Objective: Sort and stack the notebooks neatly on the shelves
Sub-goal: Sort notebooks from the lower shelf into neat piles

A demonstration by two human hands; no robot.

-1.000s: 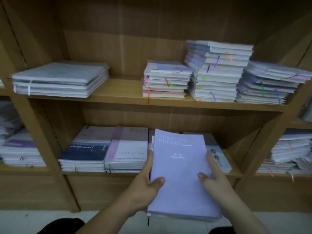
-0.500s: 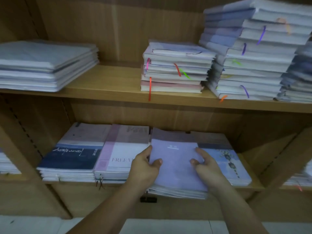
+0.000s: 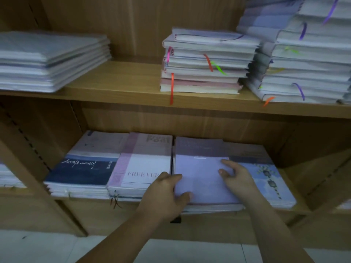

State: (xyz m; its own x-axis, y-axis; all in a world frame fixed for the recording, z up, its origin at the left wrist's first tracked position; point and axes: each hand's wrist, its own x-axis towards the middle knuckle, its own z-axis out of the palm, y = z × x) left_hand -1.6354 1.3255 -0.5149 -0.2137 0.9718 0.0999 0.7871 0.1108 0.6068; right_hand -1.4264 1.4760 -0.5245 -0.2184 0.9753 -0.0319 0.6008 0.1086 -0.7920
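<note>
Lilac notebook [image 3: 201,179] lies flat on top of the centre pile on the lower shelf [image 3: 302,207], lower middle of frame. Its near edge overhangs the shelf front a bit.

Left hand [image 3: 165,196] has the near-left corner: thumb on the cover, fingers curled down the left edge into the gap beside the FREE VERSE pile [image 3: 144,168], so that grip is pinching the notebook. Right hand [image 3: 237,177] lies on the cover's right side w/ fingers spread fairly flat, pressing, not clasping.

Step, as I read it: placing is done, squaring up is in hand. Next move prob. calls for pushing the notebook back till its edges line up w/ the pile under it, w/o nudging the pale blue notebook [image 3: 266,179] to its right, then letting go.

Outward: navy-cover pile [image 3: 83,168] at lower left; more piles w/ coloured ribbons on the upper shelf [image 3: 123,80].

Vs 1 s ago: the notebook was then held up in front of the shelf in both hands; 0.5 s ago it was going down onto the pile. Now it's down, and the view sits closer in.
</note>
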